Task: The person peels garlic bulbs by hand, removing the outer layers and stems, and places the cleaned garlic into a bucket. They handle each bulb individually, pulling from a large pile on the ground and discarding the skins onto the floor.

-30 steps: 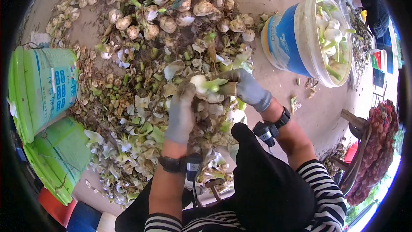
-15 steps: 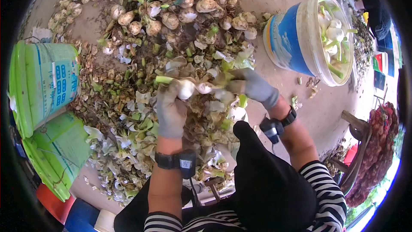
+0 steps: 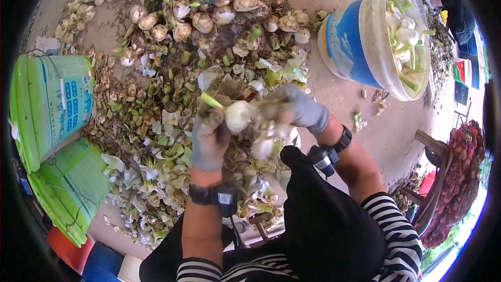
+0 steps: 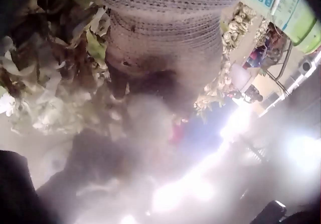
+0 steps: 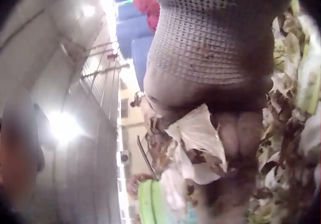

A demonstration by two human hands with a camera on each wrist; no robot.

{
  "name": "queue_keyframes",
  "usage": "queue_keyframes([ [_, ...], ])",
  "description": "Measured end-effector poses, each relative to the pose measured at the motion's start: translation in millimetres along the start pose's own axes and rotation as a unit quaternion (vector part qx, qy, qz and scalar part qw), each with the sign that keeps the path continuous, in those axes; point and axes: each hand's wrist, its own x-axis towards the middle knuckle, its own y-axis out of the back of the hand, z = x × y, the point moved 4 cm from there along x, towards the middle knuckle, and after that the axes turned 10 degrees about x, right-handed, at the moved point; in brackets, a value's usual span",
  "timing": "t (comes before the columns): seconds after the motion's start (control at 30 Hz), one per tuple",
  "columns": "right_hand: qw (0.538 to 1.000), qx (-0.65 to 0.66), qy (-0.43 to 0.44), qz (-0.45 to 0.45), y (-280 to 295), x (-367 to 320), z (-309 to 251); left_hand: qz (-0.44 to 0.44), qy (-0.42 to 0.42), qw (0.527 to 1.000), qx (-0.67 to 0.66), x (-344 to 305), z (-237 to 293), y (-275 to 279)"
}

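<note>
In the head view a pale garlic bulb point(image 3: 239, 117) with a short green stem is held by my gloved left hand point(image 3: 207, 143). The fingers curl round its stem side. Just right of the bulb is my gloved right hand point(image 3: 307, 109), its fingers blurred by motion. Papery garlic skin point(image 5: 200, 136) is pinched in that hand in the right wrist view. The left wrist view shows the knitted glove point(image 4: 163, 43) from close up, the bulb beyond it washed out. Below both hands lies a heap of peeled skins and cut stems point(image 3: 167, 141).
Unpeeled garlic bulbs point(image 3: 203, 21) are piled at the back. A blue and white bucket point(image 3: 349, 42) of cleaned garlic stands at right. Green-rimmed buckets point(image 3: 62, 109) are at left. A filled red mesh sack point(image 3: 459, 177) lies at far right.
The bulb's green stem, which pointed right, now points up and left in the left hand. The right hand moved away to the right with skin, then came back close to the bulb.
</note>
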Motion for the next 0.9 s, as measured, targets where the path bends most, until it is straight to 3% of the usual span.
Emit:
queue_keyframes([
  [0.07, 0.954, 0.274, 0.098, 0.075, 18.3, -19.5, -0.2, 0.044, -0.063, 0.995, -0.069, 5.8, -1.5, 5.6],
  [0.13, 0.942, 0.318, 0.074, 0.081, 25.4, -20.5, -7.3, 0.060, -0.065, 0.995, -0.053, 7.6, -4.6, 19.2],
  [0.17, 0.986, 0.140, 0.033, 0.083, 29.6, -19.1, -13.4, 0.054, -0.046, 0.993, -0.089, 8.2, -8.8, 25.4],
  [0.2, 0.996, -0.042, -0.010, 0.082, 26.5, -13.0, -22.8, 0.049, -0.026, 0.991, -0.125, 8.5, -9.6, 25.5],
  [0.23, 0.989, -0.111, 0.042, 0.093, 20.7, -6.9, -8.1, 0.031, -0.010, 0.985, -0.167, 6.3, -7.7, 20.2],
  [0.33, 0.967, -0.197, 0.045, 0.154, 3.5, 5.5, -14.1, 0.007, -0.055, 0.990, -0.127, 6.5, -13.0, 25.4],
  [0.37, 0.979, -0.128, -0.019, 0.156, 0.4, 3.5, -17.0, 0.010, -0.056, 0.991, -0.125, 4.5, -13.5, 29.9],
  [0.43, 0.986, -0.100, 0.009, 0.135, -8.5, 9.3, -10.2, -0.077, -0.026, 0.986, -0.145, -0.4, -8.8, 26.9],
  [0.47, 0.990, -0.076, 0.036, 0.116, -13.5, 11.8, -9.4, -0.077, -0.026, 0.987, -0.142, -3.2, -7.6, 24.9],
  [0.53, 0.986, -0.090, 0.064, 0.123, -19.7, 10.5, -17.1, 0.040, -0.038, 0.998, 0.004, -6.2, 4.8, 9.9],
  [0.63, 0.993, -0.018, 0.062, 0.100, -22.0, 9.7, -19.7, 0.053, -0.050, 0.995, 0.071, -5.1, 6.9, 14.7],
  [0.73, 0.981, -0.107, -0.002, 0.160, -12.1, 5.9, -18.4, 0.080, -0.048, 0.993, 0.078, -6.7, 1.9, 19.4],
  [0.8, 0.967, -0.171, 0.048, 0.184, -16.5, 9.6, -21.1, 0.112, -0.070, 0.985, 0.108, -8.3, 1.3, 13.6],
  [0.9, 0.892, -0.395, 0.112, 0.190, -27.4, 11.0, -37.4, 0.112, -0.076, 0.982, 0.129, -13.0, -3.4, -2.0],
])
